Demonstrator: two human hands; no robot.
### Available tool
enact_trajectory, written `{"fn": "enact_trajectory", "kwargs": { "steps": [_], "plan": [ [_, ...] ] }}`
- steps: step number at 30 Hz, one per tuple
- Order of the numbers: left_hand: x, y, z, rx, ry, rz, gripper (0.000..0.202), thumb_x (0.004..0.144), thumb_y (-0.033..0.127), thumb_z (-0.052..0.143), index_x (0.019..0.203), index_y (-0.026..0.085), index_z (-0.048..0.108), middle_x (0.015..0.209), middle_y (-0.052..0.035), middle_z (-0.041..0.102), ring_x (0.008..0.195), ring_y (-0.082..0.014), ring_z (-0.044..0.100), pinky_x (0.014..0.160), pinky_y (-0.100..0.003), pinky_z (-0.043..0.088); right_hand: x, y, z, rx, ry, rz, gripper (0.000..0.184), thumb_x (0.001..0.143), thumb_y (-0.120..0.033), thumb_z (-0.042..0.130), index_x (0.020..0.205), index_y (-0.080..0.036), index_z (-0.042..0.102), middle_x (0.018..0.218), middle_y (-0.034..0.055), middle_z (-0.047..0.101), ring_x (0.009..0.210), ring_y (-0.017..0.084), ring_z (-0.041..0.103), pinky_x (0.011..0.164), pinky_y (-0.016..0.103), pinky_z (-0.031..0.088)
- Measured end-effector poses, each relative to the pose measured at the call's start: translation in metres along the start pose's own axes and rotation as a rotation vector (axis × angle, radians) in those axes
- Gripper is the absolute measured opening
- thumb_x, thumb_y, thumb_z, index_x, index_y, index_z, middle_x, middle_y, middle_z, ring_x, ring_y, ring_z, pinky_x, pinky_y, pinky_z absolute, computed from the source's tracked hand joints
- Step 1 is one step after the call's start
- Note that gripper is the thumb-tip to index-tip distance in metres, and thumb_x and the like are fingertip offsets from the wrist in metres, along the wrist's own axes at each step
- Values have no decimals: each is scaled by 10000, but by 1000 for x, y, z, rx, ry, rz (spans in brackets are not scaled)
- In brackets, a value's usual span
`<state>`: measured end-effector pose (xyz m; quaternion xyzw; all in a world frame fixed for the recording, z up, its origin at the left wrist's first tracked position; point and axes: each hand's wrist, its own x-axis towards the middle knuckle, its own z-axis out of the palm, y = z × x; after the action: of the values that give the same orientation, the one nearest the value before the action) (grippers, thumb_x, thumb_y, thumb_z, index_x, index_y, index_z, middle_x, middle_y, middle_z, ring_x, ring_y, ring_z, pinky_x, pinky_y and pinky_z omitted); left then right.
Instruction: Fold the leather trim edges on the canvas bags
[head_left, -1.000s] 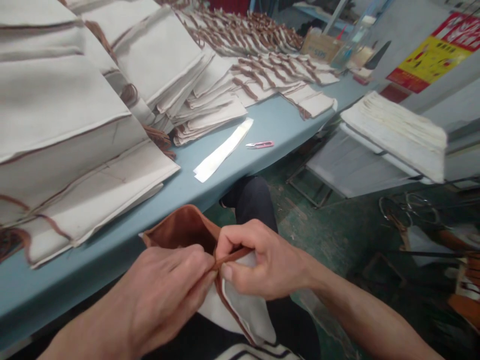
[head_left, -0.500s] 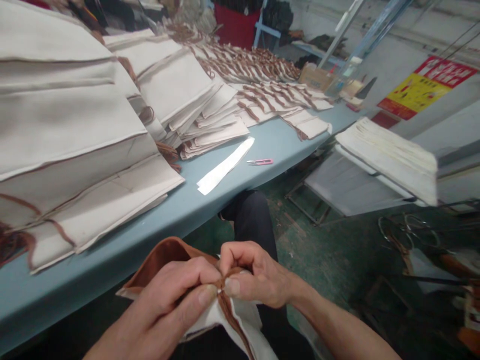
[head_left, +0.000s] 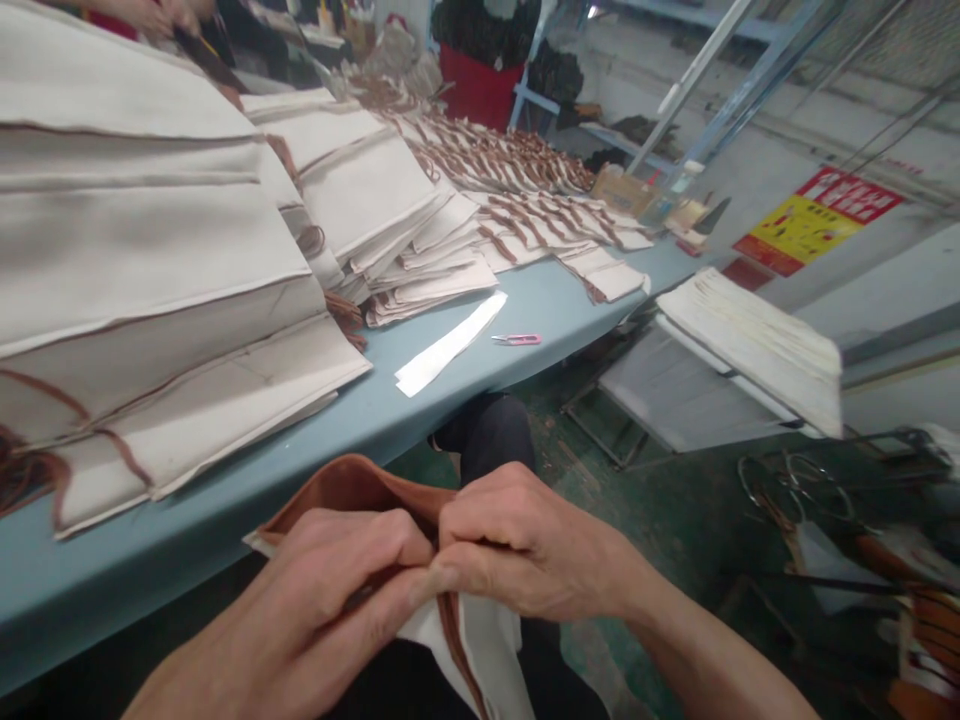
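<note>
Over my lap, a cream fabric piece with brown lining (head_left: 351, 484) is pinched between my two hands. My left hand (head_left: 322, 575) is closed on it from the left, thumb laid along the top. From the right, my right hand (head_left: 529, 545) grips the same spot, thumb and curled fingers pressed together. The two thumb tips meet, and the fingers hide the part of the seam between them. A brown lining edge curves up behind the left knuckles. Below the hands hang cream folds with a brown strip running down.
On the blue-covered table (head_left: 300, 455) lie large stacks of cream fabric pieces (head_left: 165, 240), a white strip (head_left: 450, 345) and pink-handled thread snips (head_left: 517, 340). Rows of brown-trimmed pieces (head_left: 525, 215) lie farther back. A cream fabric pile (head_left: 757, 335) rests on a stand at right. Another person's hands show at upper left.
My right hand has turned and its fingers have curled further over the fabric, covering the seam seen between the thumbs before. The camera view has shifted slightly.
</note>
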<state>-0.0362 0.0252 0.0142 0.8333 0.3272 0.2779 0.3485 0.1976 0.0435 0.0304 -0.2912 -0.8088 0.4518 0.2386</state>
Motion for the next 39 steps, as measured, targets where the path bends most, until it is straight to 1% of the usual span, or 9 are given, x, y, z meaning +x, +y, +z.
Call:
{"fn": "enact_trajectory", "kwargs": {
  "steps": [4,9,15,19,23,27,30,35,39],
  "plan": [
    [8,-5,-1,-48,43,25,315,1031,178,582,719,218,562,613,81,572,557,-90,501,539,-201,366,1,8,12,279,40,106,521,999,-549,715,676,-199,504,577,-93,386,513,64,340,500,213,259],
    [15,-16,-12,-155,-70,-54,364,1036,251,588,686,213,499,599,82,507,546,-88,453,532,-197,355,-4,15,14,536,41,169,523,951,-487,783,639,-200,477,560,-90,374,494,58,280,447,207,222],
    [16,-32,-25,-70,-33,-75,512,1154,363,307,804,207,648,718,19,635,634,-142,551,620,-241,449,-25,27,-3,258,190,191,569,1046,-583,610,651,-215,430,593,-70,326,518,82,282,467,240,201],
    [14,-35,-14,42,27,-139,494,1152,407,355,847,214,691,763,-6,691,698,-180,598,696,-280,483,-36,32,-15,45,198,223,533,1114,-559,495,725,-197,537,640,-39,468,564,103,401,524,241,292],
    [18,-38,-8,-80,3,-152,518,1157,350,282,852,214,677,814,9,684,736,-162,613,743,-267,493,-39,45,-23,-108,224,217,486,1129,-487,494,753,-195,594,699,-5,600,628,129,517,610,252,381],
    [27,-41,-7,-184,-117,-112,340,1067,270,407,880,216,686,826,32,670,745,-134,611,716,-232,473,-37,68,-23,-125,217,286,467,1122,-435,504,738,-189,607,683,-12,603,636,130,550,620,245,388],
    [33,-41,-4,-150,-127,-135,181,948,252,540,836,209,676,789,38,661,717,-130,590,672,-228,450,-35,79,-21,-109,222,302,416,1104,-379,527,747,-182,610,672,-31,577,617,114,514,601,236,361],
    [36,-42,0,-153,-127,-200,169,905,256,581,763,201,654,746,38,638,659,-116,555,616,-223,434,-33,81,-20,-77,233,310,371,1083,-339,546,759,-176,623,682,-40,578,620,104,498,595,232,348],
    [34,-45,3,-168,-94,-170,190,919,227,562,767,200,672,742,44,646,665,-109,559,617,-218,425,-32,81,-19,-68,236,305,371,1079,-335,546,755,-176,630,674,-44,575,614,101,493,596,232,348]
  ]
}}
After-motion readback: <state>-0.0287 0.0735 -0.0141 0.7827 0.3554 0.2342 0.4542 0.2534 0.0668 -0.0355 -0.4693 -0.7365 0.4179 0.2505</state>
